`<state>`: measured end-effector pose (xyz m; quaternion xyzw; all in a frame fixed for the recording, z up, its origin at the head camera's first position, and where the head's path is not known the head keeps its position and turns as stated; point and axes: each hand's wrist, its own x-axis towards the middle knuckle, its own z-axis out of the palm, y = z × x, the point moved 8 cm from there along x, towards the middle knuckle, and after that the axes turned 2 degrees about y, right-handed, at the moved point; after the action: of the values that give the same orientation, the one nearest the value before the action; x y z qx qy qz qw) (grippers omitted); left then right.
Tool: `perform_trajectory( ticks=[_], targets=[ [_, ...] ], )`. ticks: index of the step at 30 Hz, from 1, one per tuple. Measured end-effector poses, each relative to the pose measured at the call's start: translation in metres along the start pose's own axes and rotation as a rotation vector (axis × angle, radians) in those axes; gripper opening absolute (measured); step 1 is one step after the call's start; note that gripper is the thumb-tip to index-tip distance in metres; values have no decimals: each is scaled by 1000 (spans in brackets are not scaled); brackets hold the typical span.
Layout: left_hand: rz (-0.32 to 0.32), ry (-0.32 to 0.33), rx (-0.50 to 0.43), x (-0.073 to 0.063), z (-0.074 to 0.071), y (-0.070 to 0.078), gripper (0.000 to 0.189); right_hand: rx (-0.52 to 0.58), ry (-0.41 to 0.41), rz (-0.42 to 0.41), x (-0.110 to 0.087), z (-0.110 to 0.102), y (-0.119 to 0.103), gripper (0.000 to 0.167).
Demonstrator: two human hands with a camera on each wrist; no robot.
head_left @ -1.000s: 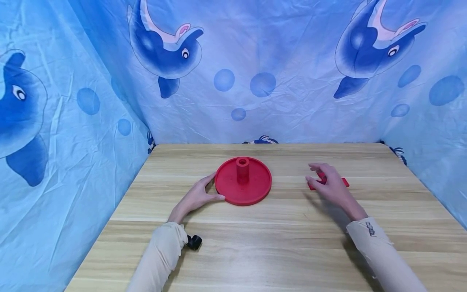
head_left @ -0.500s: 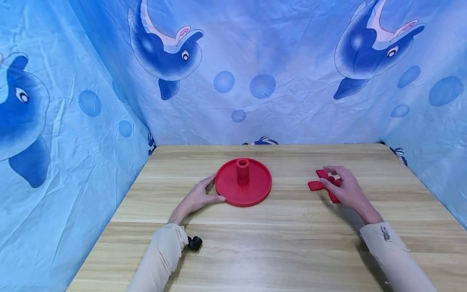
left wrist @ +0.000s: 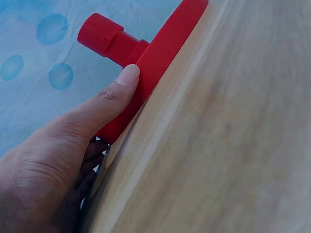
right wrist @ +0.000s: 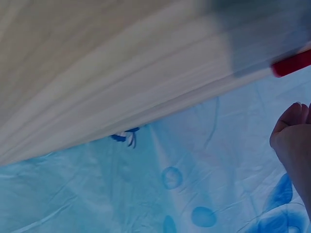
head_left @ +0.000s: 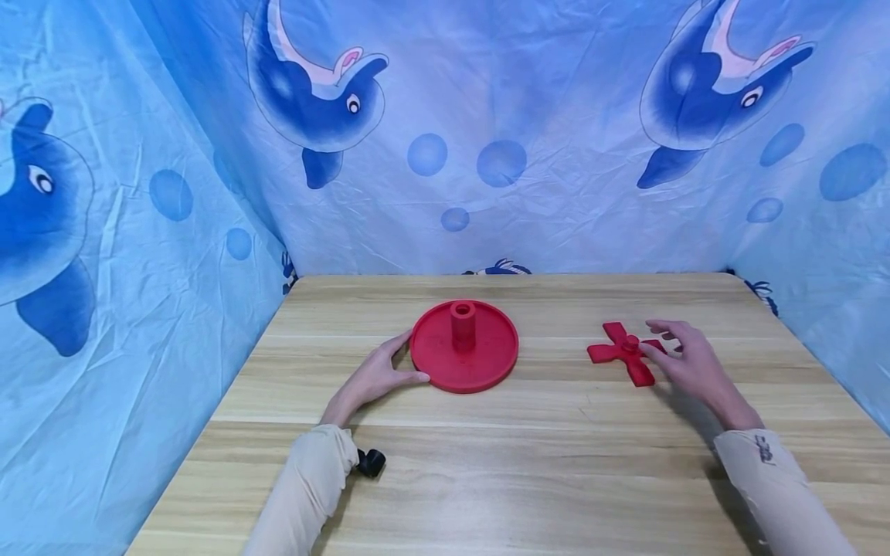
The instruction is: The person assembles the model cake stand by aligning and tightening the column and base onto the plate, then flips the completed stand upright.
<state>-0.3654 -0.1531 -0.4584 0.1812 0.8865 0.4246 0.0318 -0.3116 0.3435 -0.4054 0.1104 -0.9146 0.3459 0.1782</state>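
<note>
Right hand (head_left: 694, 368) shifts right across the red cross (head_left: 630, 344), fingers parted, apparently releasing; left hand (head_left: 375, 376) grips the plate (head_left: 487, 367) rim; next, likely, withdrawal.

Your left arm (head_left: 299, 490) and right arm (head_left: 782, 483) are slanting forward and inward. Your left hand (head_left: 375, 376) is curving, its thumb standing wide of the fingers. Your right hand (head_left: 695, 363) is hovering, its fingers bending loosely and leaving a gap to the thumb.

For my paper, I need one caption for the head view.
On a wooden table, the left hand grips a round red base and the right hand, holding nothing, is near a red cross.
</note>
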Motion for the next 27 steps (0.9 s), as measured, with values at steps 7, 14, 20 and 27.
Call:
perform_trajectory(
  ticks=[7,14,20,27],
  targets=[
    [-1,-1,-12,0,-1,0,105,-13,-50,27,-2,0,17,49],
    [0,-5,-22,1,0,0,104,-59,-137,101,-2,5,36,56],
    [-15,-12,-15,0,0,-2,105,-83,-223,149,-1,10,45,60],
    [-4,-9,-8,2,0,-2,106,-106,-218,90,0,13,45,56]
  ],
)
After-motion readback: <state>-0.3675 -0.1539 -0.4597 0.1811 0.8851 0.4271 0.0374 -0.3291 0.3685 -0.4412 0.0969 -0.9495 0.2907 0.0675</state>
